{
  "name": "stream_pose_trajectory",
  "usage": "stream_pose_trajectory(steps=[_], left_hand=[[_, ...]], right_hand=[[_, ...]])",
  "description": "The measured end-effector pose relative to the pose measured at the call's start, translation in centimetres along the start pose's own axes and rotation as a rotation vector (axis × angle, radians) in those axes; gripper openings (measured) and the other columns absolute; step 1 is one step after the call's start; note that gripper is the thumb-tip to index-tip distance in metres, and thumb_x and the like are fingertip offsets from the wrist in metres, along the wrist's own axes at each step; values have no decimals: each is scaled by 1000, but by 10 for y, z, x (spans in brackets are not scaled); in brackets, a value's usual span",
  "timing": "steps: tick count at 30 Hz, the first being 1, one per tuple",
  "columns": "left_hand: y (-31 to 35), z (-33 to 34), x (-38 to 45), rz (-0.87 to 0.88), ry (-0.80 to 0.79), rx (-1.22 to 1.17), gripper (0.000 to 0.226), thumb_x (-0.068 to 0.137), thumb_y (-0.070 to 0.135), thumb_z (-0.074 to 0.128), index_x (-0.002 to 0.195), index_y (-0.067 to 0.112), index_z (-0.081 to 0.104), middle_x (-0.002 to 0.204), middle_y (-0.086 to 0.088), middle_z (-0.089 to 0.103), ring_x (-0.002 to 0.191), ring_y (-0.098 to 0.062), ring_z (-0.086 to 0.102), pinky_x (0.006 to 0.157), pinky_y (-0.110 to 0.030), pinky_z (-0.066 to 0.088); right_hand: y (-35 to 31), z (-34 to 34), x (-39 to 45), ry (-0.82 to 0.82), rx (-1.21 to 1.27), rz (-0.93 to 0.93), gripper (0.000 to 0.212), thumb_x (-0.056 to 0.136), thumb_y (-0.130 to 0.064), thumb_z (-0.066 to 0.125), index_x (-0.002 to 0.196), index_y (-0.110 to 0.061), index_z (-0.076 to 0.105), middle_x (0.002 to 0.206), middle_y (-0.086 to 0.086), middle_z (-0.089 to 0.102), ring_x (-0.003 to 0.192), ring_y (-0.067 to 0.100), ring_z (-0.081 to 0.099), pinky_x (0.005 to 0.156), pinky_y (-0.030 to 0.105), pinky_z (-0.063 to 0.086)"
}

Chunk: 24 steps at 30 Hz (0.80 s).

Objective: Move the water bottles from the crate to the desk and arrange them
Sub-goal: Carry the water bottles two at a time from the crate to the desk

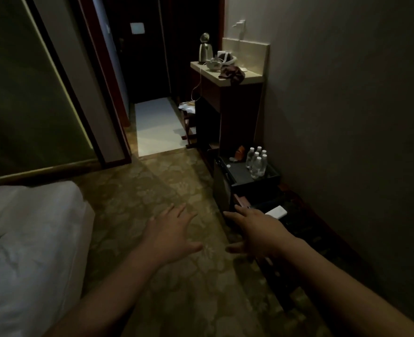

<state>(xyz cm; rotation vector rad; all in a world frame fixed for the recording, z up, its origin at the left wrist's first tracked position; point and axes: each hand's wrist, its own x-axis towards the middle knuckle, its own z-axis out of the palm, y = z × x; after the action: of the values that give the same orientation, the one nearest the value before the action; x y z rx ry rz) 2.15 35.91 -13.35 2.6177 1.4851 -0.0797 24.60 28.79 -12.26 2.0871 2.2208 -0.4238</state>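
**Approach to the bottles, both hands empty**

Dim hotel room, poor light. Bed (28, 239) fills 8 o'clock, patterned carpet (167, 190) runs up the centre toward the doorway at 12. A tall cabinet (240, 113) stands against the wall at 1 o'clock, its pale top carrying a kettle (205, 52) and cups. Below it, at about 2 o'clock from the hands, sits a dark crate (254, 177), which looks like an open tray or drawer; edges are hard to make out. The water bottles (257, 161) stand upright in a tight cluster at its far right corner, white caps up. A small white object (276, 212) lies on the low dark shelf nearer the camera.

Left hand (171, 233) and right hand (257, 229) both reach forward over the carpet, palms down, fingers spread and loose, gripping nothing. Well apart from the bottles.

Step in hand, as I judge it: close the gap to the crate. Do it well by stepping in and crouching, then taking the nearest bottles by the body, one per hand, lifting straight up so neighbours do not topple.
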Motion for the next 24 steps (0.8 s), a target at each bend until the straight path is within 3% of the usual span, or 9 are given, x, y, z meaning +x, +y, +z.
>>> stream_pose_trajectory(steps=[14,24], left_hand=[[-78,-40,319,177,-16,126,86,77,75,55,150,43,21,163,7,13,150,-19,9,118,-52,20],[-137,-62,519,275,31,117,85,77,76,52,149,43,23,163,5,16,150,-21,8,117,-55,20]], right_hand=[[96,-52,291,54,143,138,92,79,-70,61,153,-43,15,162,-3,20,144,23,28,110,42,38],[152,-97,467,56,115,231,91,79,-68,62,153,-40,17,159,-4,27,142,22,33,105,44,43]])
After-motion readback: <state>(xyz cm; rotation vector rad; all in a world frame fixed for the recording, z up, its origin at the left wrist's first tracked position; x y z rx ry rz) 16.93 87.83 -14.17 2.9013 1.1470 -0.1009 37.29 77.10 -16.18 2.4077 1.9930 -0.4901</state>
